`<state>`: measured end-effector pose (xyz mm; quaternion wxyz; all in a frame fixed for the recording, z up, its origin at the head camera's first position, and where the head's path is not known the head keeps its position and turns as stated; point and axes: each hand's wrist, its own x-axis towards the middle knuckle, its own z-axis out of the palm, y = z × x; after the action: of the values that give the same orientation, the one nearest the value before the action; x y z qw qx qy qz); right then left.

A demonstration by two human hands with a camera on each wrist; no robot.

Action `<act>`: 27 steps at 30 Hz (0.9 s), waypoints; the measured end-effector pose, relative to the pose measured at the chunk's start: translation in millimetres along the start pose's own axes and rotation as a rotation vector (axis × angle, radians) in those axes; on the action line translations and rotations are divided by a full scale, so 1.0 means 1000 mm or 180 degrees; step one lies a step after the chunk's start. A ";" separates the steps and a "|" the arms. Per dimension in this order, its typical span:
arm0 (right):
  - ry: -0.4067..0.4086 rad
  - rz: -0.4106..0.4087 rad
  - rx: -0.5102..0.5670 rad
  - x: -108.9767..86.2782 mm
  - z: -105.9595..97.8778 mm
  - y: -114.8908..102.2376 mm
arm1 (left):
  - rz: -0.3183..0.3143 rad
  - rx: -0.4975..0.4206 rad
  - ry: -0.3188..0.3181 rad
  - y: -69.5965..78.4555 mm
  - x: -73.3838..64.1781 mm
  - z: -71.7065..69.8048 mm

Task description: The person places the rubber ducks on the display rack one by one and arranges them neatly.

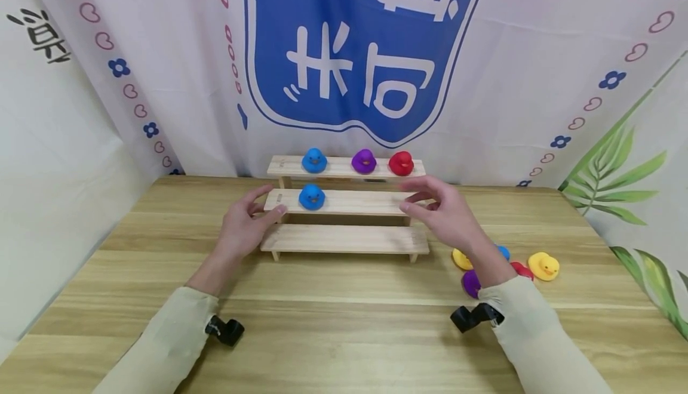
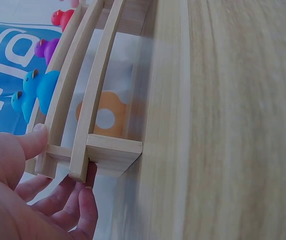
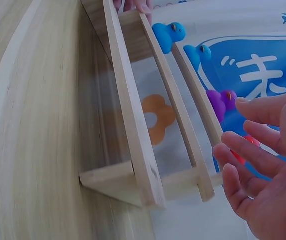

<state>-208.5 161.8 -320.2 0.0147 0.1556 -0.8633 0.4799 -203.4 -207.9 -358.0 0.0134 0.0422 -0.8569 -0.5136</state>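
Observation:
A three-tier wooden stand [image 1: 344, 240] stands on the table. My left hand [image 1: 244, 224] holds its left end, thumb on the middle tier's edge and fingers around the end boards [image 2: 114, 146]. On that middle tier sits a blue rubber duck [image 1: 312, 197], near the left. The top tier carries another blue duck [image 1: 314, 160], a purple duck [image 1: 364, 162] and a red duck [image 1: 401, 163]. Beside the stand's right end is my right hand [image 1: 446, 215], fingers loosely bent and nothing in them; in the right wrist view it partly covers the red duck.
Right of the stand lie several more ducks, partly hidden by my right forearm: yellow [image 1: 544, 267], purple [image 1: 470, 284], red [image 1: 522, 271] and blue [image 1: 503, 252] among them. A printed curtain [image 1: 188, 83] hangs right behind the table [image 1: 344, 334].

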 end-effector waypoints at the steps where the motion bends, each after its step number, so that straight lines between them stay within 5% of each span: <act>1: 0.0015 0.0005 -0.0002 -0.001 -0.002 0.001 | -0.0002 0.0003 0.0004 0.000 0.000 0.000; 27: 0.0281 0.0234 -0.0313 -0.030 -0.050 0.037 | 0.0026 0.0002 0.0030 0.000 -0.002 -0.001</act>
<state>-196.2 229.6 -329.0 0.0428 0.1015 -0.8895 0.4435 -201.2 -208.9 -357.8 0.0196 0.0411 -0.8572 -0.5130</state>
